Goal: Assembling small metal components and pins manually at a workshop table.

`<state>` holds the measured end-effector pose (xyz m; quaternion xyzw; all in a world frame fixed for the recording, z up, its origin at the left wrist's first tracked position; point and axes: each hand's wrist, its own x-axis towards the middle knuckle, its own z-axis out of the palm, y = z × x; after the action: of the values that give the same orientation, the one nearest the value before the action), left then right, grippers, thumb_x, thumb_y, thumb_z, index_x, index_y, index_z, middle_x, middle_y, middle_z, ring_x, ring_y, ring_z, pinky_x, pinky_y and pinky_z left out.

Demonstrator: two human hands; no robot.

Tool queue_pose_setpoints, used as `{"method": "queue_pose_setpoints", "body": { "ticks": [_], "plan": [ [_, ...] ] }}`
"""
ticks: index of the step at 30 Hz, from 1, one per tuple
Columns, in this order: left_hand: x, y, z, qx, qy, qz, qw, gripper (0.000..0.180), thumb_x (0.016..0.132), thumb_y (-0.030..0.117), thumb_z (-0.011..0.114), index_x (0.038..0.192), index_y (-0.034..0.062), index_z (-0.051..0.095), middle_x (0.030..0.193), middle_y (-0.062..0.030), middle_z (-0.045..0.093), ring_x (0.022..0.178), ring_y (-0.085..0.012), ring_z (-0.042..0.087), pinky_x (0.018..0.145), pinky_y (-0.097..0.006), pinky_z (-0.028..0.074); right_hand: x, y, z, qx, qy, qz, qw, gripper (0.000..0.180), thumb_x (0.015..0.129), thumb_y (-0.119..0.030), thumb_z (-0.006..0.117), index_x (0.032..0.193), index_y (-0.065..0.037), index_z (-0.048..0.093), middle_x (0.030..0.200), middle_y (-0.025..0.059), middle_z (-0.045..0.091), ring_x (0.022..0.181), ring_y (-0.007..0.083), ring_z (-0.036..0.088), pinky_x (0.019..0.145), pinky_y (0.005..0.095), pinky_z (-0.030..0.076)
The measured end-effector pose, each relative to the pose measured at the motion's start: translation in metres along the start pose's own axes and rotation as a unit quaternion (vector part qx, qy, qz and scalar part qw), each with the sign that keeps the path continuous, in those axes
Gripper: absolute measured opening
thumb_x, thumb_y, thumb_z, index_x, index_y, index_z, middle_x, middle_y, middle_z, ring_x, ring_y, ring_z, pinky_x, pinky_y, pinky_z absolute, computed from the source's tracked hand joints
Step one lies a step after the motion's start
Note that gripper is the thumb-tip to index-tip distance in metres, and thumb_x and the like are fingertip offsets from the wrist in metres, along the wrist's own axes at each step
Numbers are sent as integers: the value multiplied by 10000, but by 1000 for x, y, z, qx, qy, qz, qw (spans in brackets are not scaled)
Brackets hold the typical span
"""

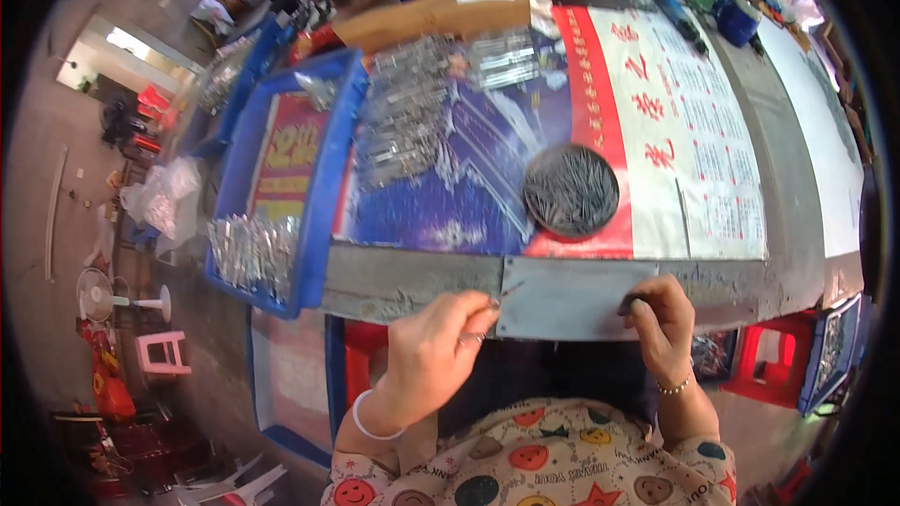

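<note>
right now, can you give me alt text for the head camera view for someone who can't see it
Seen from above, a person's left hand and right hand pinch small metal pieces at the near edge of a flat grey metal plate on a workbench. Behind it sits a round black dish of thin metal pins, and to the left a blue plastic tray holding shiny metal parts.

Your left hand (433, 345) and right hand (662, 320) grip a plain grey metal plate (570, 298). Far of it: black round dish (571, 191), red-white-blue poster (600, 131). Left: blue tray (323, 187).
</note>
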<state>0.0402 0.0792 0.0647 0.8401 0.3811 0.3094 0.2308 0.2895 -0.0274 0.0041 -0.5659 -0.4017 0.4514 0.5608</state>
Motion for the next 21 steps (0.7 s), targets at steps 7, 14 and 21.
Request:
{"method": "queue_pose_setpoints", "body": {
  "ticks": [7,14,21],
  "plan": [
    [120,-46,4,24,33,64,997,109,831,56,673,899,16,597,776,-136,630,645,-300,626,565,-352,480,-3,18,-24,-221,119,-161,955,125,801,23,596,905,-5,533,811,134,574,685,233,552,637,306,449],
    [255,-107,44,121,26,98,988,118,825,90,683,889,4,633,711,-115,634,625,-207,618,589,-305,471,4,21,-27,-236,95,-199,946,179,725,24,640,871,-25,547,805,144,597,705,306,582,619,361,462],
    [321,-153,54,153,5,27,988,168,811,172,680,900,34,644,792,-163,661,741,-346,648,644,-418,490,22,13,-27,-247,75,-216,942,202,672,46,624,842,-33,549,770,126,590,652,295,545,615,370,435]
  ]
}}
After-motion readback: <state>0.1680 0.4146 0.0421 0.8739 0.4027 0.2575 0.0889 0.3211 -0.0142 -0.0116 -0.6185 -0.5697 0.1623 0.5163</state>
